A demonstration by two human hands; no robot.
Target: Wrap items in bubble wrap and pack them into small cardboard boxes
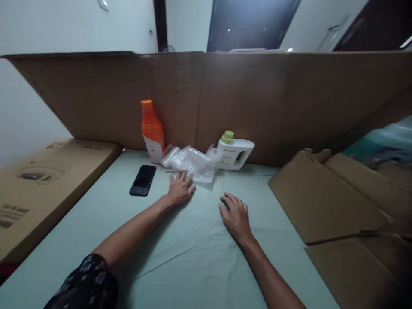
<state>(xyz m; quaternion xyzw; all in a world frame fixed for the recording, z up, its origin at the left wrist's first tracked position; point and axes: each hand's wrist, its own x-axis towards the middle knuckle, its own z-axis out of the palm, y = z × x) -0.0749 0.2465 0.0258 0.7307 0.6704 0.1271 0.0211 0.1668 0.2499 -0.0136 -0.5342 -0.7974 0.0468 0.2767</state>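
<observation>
My left hand is open, palm down on the pale green sheet, with its fingertips at the front edge of a crumpled sheet of clear bubble wrap. To the right, my right hand rests on the sheet with fingers apart and slightly curled, holding nothing. An orange bottle with an orange cap and white label stands behind the wrap on its left. A white jug with a green cap and a side handle is at the wrap's right end. Left of my left hand lies a black smartphone.
A tall cardboard panel stands across the back. A flat printed cardboard box borders the left side. Open cardboard flaps line the right, with a blurred teal plastic-wrapped item behind them.
</observation>
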